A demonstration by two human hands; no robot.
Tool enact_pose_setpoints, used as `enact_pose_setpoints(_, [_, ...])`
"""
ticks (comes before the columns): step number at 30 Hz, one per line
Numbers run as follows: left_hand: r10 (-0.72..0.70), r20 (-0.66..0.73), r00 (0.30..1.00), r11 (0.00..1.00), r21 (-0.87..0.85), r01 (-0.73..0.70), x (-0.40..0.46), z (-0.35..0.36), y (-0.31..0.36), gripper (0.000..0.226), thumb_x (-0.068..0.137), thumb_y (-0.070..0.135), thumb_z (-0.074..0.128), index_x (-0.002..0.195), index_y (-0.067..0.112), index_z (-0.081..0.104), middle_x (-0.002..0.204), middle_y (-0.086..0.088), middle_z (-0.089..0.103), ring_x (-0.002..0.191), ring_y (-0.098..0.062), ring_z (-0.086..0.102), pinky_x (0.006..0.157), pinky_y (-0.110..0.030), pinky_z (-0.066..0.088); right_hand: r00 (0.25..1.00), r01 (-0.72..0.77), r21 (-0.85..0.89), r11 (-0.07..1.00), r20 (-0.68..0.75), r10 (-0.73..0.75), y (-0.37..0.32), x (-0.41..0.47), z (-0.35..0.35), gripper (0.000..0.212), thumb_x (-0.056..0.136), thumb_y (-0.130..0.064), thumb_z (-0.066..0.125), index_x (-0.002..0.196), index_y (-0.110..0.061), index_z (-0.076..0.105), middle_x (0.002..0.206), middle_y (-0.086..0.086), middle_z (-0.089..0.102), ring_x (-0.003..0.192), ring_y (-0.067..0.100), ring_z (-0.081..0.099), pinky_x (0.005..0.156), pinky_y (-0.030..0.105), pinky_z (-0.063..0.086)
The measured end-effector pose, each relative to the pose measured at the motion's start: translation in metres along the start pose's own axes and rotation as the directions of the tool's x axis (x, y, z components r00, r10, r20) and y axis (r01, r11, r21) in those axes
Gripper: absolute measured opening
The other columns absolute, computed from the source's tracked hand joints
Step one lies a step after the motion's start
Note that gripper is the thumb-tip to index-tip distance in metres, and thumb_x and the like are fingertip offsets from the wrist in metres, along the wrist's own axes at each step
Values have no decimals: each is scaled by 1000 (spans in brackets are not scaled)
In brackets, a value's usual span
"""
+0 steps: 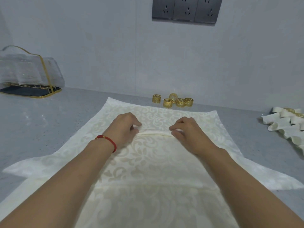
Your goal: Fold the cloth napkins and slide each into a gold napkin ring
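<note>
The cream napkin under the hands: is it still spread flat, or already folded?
Partly folded. The napkin has a hemmed edge brought to mid-cloth, pinched by the left hand and right hand; the far part lies flat.

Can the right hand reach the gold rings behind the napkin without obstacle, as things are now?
Probably yes. The gold rings stand past the napkin on the counter, nothing between, but the right hand now pinches a fold and must release it first.

Five gold napkin rings (pixel 173 100) stood clustered at twelve o'clock. One cream napkin (pixel 153 162) lay spread at centre. Three wall sockets (pixel 185 9) sat up top. One clear-covered tray (pixel 29 73) was at ten o'clock. Finished rolled napkins (pixel 286 122) at three o'clock couldn't be counted.
</note>
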State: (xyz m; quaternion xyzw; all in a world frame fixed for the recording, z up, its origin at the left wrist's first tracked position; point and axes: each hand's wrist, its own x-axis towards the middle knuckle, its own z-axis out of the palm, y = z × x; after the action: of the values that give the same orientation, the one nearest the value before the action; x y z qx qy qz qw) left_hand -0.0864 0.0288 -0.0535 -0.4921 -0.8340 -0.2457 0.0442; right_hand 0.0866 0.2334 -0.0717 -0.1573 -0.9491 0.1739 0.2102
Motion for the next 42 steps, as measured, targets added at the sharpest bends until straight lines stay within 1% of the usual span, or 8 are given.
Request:
enact_pose_setpoints(2, [42,57,997,998,41,-45,-2,-2,-1,17,93,11,64,86,22,75,90,1,65,80,-15,57,84,-35,52,1000,19,-113,993,12,-18,-1,0,-3,18,101,-26,59,106,-28,76,104,-9,64,104,18,47,90,40,39])
enact_pose_setpoints(6, [38,14,999,989,146,-39,-4,-4,4,8,92,17,64,90,23,69,90,10,63,94,-14,51,82,-32,42,993,116,-208,971,1,-118,-8,-8,-9,9,100,-19,58,96,-25,63,88,-13,58,86,13,50,81,36,39])
enact_pose_setpoints(12, [103,77,992,965,236,-119,-9,-13,14,26,82,5,61,83,30,60,84,11,59,82,-13,55,79,-30,35,982,190,-323,927,60,-181,-16,-15,-15,23,88,-1,58,96,-23,59,94,-8,55,86,17,50,69,34,43])
enact_pose_setpoints(19, [92,176,980,995,-48,-84,-19,-26,3,24,91,11,63,91,30,78,89,15,70,84,-2,62,70,-8,43,996,-1,-122,993,85,11,-21,-19,-22,10,90,-22,59,86,-27,66,91,-13,61,88,8,58,81,33,52])
enact_pose_setpoints(25, [61,181,982,998,-5,-62,-19,-22,-1,22,91,16,68,106,32,67,97,14,59,87,-6,58,74,-18,42,991,17,-63,998,134,-9,-11,-18,-18,14,97,-26,64,109,-27,71,107,-12,60,100,10,54,90,34,49])
enact_pose_setpoints(33, [90,111,990,991,88,-100,-16,-23,7,18,83,8,66,84,26,64,81,13,60,77,-4,52,65,-22,41,996,91,-254,963,38,-83,-20,-22,-22,12,95,-13,59,94,-25,60,92,-11,59,85,13,54,73,30,36])
enact_pose_setpoints(38, [148,192,970,974,141,-176,-12,-23,7,33,76,-3,58,83,29,63,84,13,57,81,-10,54,72,-29,48,990,81,-297,951,136,-42,-25,-20,-28,23,90,-8,57,101,-25,66,100,-10,60,96,14,56,77,32,47])
enact_pose_setpoints(42, [100,272,957,995,-11,-101,-17,-28,0,30,79,6,62,89,33,71,90,11,65,82,-8,60,74,-26,53,986,29,-241,970,167,12,-29,-23,-35,17,94,-23,56,95,-27,73,95,-15,63,91,9,58,78,32,52])
